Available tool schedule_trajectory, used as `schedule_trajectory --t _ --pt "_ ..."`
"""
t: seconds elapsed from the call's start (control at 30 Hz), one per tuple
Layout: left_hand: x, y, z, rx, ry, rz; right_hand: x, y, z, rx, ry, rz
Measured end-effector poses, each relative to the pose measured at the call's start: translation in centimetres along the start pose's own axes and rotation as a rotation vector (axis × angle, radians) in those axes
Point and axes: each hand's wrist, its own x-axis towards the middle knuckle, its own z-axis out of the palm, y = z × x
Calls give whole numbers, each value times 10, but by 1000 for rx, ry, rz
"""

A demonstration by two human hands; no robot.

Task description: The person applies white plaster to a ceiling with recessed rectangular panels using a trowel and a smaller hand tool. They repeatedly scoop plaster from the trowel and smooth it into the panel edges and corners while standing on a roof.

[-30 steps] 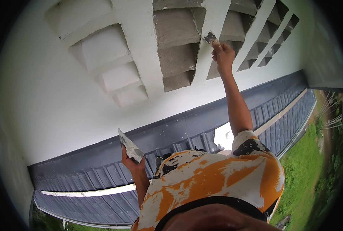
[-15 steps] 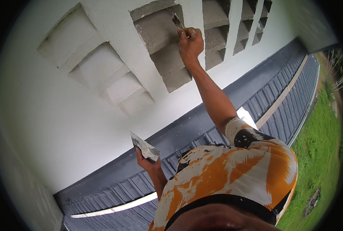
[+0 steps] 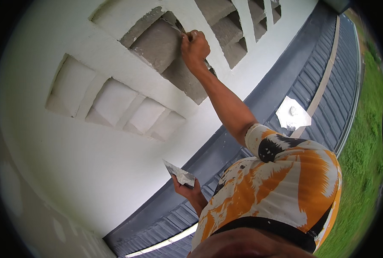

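Note:
My right hand point(image 3: 195, 48) is raised to the wall, closed around a small putty knife point(image 3: 179, 28), mostly hidden by the fingers. Its blade is inside a recess point(image 3: 155, 45) with bare grey cement faces, close to the recess's right edge. Lower down and to the left, my left hand point(image 3: 186, 191) grips a wide metal putty blade point(image 3: 181, 175). Whitish paste is smeared over that blade's upper face. The left hand stays apart from the wall, in front of my shirt.
White-painted recesses point(image 3: 114, 99) lie in the wall point(image 3: 92, 163) to the left, more grey ones point(image 3: 228, 32) to the right. Below runs a dark tiled roof point(image 3: 316, 77) with a pale batten point(image 3: 330, 64). A white sheet point(image 3: 293, 112) with a lump on it rests there. Grass point(image 3: 369, 116) lies beyond.
The view has turned, so the wall recesses sit differently and the white sheet on the roof shows fully. My right hand's knife now reaches the recess's right edge. Both hands keep their grips.

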Motion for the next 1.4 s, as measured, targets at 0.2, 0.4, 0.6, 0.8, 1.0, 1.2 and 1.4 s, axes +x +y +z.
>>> schedule_trajectory --t 0.2,0.4,0.6,0.8,1.0,1.2,1.4 --pt "-2 -3 9 12 -61 -18 -13 26 -18 1 -20 48" --pt "-9 -3 21 24 -86 -14 -22 53 -65 140 -131 166" --pt "-3 -8 14 2 -68 -12 83 11 -87 601 -418 67" --pt "-10 -22 33 -13 -54 -25 99 -12 -88 511 -519 37" --pt "-7 -26 43 -5 -63 -24 41 86 -109 365 -537 259" --pt "-29 -17 84 80 -216 80 -36 122 -204 537 -991 790" --pt "-15 -15 157 280 -331 89 -36 97 -211 380 -1173 463"
